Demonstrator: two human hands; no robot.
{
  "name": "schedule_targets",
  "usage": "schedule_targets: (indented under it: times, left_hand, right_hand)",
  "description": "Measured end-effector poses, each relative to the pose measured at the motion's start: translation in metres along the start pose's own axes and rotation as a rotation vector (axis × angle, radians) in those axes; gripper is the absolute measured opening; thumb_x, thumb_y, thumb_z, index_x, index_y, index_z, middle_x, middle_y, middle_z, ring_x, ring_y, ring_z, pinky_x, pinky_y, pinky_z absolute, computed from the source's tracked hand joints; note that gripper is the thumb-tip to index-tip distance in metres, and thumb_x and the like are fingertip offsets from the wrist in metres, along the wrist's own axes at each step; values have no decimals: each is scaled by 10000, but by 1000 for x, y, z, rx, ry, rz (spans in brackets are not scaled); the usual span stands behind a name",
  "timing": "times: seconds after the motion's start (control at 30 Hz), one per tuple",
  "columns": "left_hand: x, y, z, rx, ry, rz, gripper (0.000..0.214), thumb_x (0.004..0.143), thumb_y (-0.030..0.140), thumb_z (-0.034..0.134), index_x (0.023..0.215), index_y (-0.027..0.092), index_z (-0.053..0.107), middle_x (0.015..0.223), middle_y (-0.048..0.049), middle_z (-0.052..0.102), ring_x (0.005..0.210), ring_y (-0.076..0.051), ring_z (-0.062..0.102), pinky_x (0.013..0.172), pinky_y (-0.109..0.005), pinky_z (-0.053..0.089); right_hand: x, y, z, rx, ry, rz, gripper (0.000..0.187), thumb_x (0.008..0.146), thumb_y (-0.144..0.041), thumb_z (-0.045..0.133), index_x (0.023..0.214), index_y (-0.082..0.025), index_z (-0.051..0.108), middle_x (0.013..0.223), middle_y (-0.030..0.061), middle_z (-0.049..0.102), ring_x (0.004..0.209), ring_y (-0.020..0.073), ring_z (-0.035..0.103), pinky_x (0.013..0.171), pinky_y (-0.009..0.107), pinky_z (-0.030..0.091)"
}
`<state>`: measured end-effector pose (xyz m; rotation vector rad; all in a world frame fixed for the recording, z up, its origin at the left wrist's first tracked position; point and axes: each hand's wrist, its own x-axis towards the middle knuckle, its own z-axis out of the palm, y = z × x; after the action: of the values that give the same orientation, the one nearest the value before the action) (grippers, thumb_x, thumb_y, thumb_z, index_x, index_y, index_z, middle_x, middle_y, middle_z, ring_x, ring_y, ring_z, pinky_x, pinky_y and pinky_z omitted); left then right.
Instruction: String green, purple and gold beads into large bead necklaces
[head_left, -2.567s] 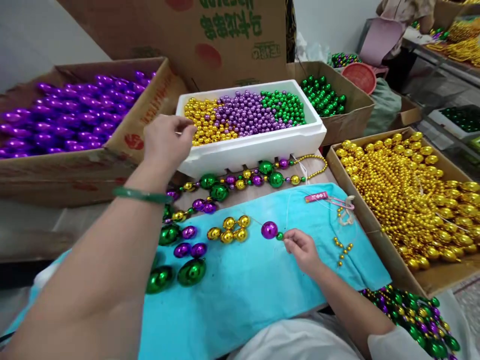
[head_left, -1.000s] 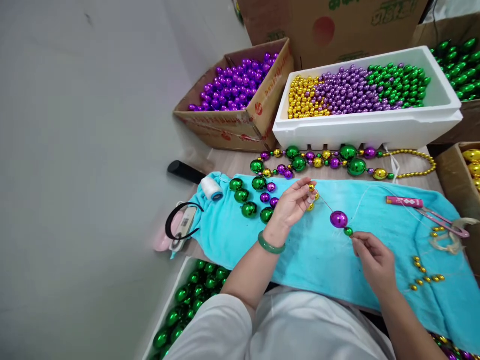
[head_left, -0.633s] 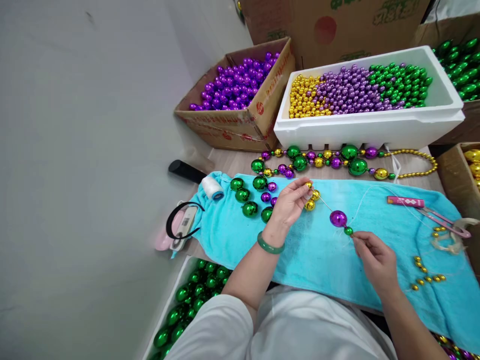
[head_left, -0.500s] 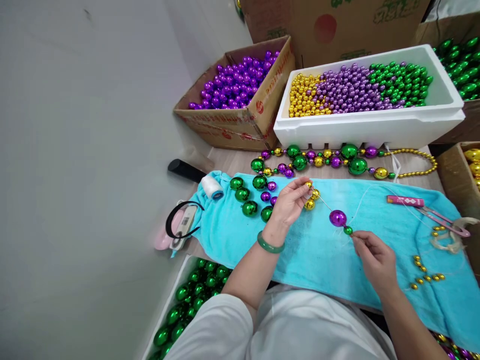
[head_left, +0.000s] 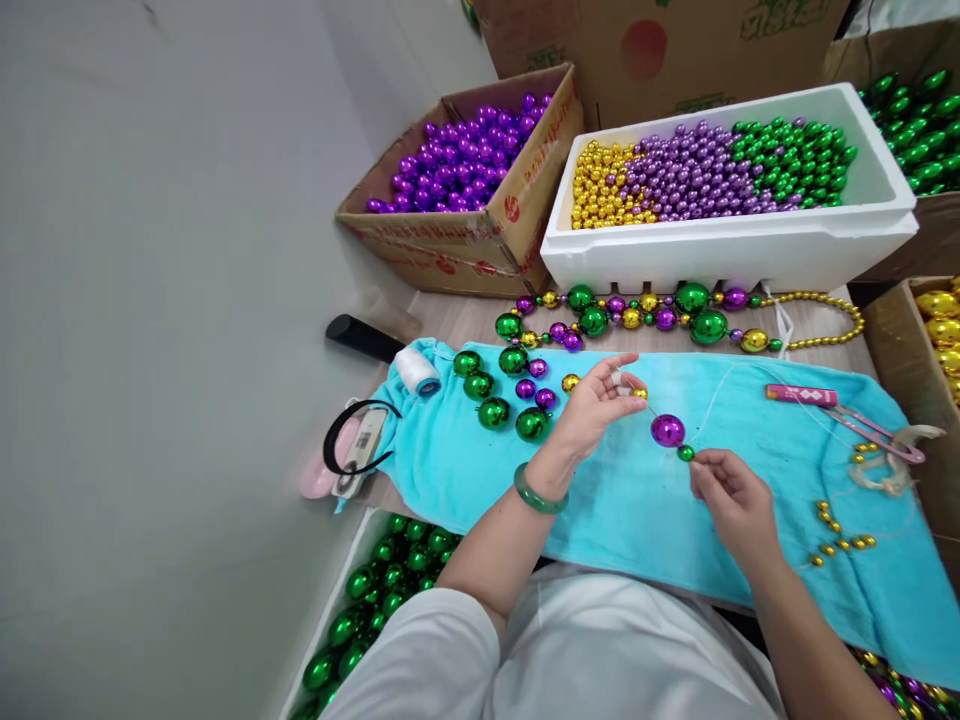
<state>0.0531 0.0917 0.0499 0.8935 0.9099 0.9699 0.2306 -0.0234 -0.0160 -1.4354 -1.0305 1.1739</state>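
My left hand [head_left: 592, 408], with a green bangle [head_left: 540, 492] on its wrist, has thumb and fingers around a small gold bead [head_left: 639, 393]. Thin string shows between its fingers and runs down to a large purple bead [head_left: 667, 430]. Below that bead sits a small green bead [head_left: 686, 453], which my right hand [head_left: 735, 500] pinches at its lower side. Left of my left hand, large green beads [head_left: 493, 413], smaller purple beads [head_left: 545, 398] and a gold bead [head_left: 570, 383] lie on the turquoise towel [head_left: 600, 530].
Behind the towel lies a beaded necklace [head_left: 709, 326]. A white foam box [head_left: 720, 250] and a cardboard box [head_left: 442, 250] of beads stand beyond. Scissors [head_left: 877, 435] and small gold beads [head_left: 844, 543] lie right. A thread spool [head_left: 417, 372] and black headband [head_left: 330, 440] lie left.
My left hand has shifted slightly right towards the purple bead, its fingers spreading wider around the gold bead. My right hand keeps its pinch by the green bead. The view has shifted slightly.
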Motion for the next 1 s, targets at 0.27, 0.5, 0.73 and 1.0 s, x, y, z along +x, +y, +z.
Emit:
schedule_targets:
  times: [0.27,0.5,0.73,1.0]
  left_hand:
    - [-10,-17,12,49,-10,-19,213,704,275,738,857,141,676,880,-43,666,800,-115,593,734,-249,471]
    - [-11,-20,7,125,65,11,163,721,282,707,801,141,685,832,-33,670,755,-108,588,694,-244,464]
    - [-12,-21,-3,319,167,73,218,775,297,647,935,158,696,906,-51,683,772,-125,595,671,-245,472]
    - [-12,-12,-44,597,342,219,201,799,295,609,909,165,715,908,-54,662,819,-145,588,688,-242,473]
  right_hand:
    - [3,-11,2,169,13,110,178,809,-344,643,818,-174,592,553,-32,539,496,90,459,448,217,332]
    - [2,-17,3,175,-32,142,168,791,-330,640,786,-172,584,551,-31,539,489,87,448,453,223,326]
    - [1,-9,0,181,-10,141,173,803,-339,635,803,-172,591,563,-28,532,503,90,451,459,223,328]
    - [2,12,-15,242,31,149,188,812,-350,653,824,-172,597,590,-23,535,505,92,439,470,227,341]
